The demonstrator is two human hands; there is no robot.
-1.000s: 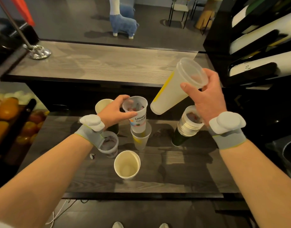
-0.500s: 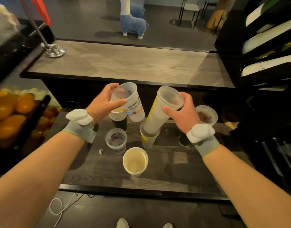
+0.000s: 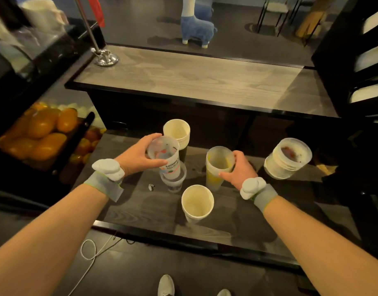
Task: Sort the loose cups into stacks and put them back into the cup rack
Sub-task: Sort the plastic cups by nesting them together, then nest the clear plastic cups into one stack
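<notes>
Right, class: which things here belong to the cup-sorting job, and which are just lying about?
Job:
- printed clear cup in left hand
- yellow-marked cup in right hand
- paper cup
- paper cup stack
- lidded stack

Lying about:
- oranges
- blue toy animal
- white cable

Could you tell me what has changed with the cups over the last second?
The right hand lowered the tall cup upright into another on the table. The left hand lifted the printed cup and nested it in a clear cup. The paper cup stayed put.
</notes>
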